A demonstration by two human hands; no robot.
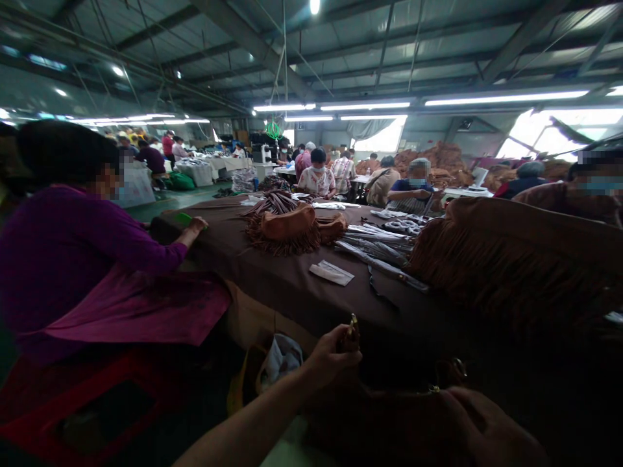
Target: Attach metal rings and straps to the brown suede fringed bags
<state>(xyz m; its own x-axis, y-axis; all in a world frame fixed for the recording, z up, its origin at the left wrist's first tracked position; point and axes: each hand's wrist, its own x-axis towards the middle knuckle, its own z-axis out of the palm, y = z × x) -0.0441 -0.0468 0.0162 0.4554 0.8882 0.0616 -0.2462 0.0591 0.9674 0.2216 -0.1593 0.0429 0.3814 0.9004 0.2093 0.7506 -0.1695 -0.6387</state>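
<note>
My left hand [331, 355] is closed in a pinch on a small brass-coloured metal fitting [351, 331] at the near edge of the brown-covered table [292, 279]. My right hand [481, 421] rests low at the bottom right on a dark brown bag [389, 421] lying in front of me; its fingers are curled, and what they grip is lost in shadow. A brass ring [455, 371] on the bag shows between the two hands.
A person in purple [73, 259] leans on the table at the left. Fringed tan bags [292, 228] lie mid-table, a large fringed brown pile [516, 259] at right. Wrapped straps [379, 246] and a white packet [331, 272] lie between. Other workers sit beyond.
</note>
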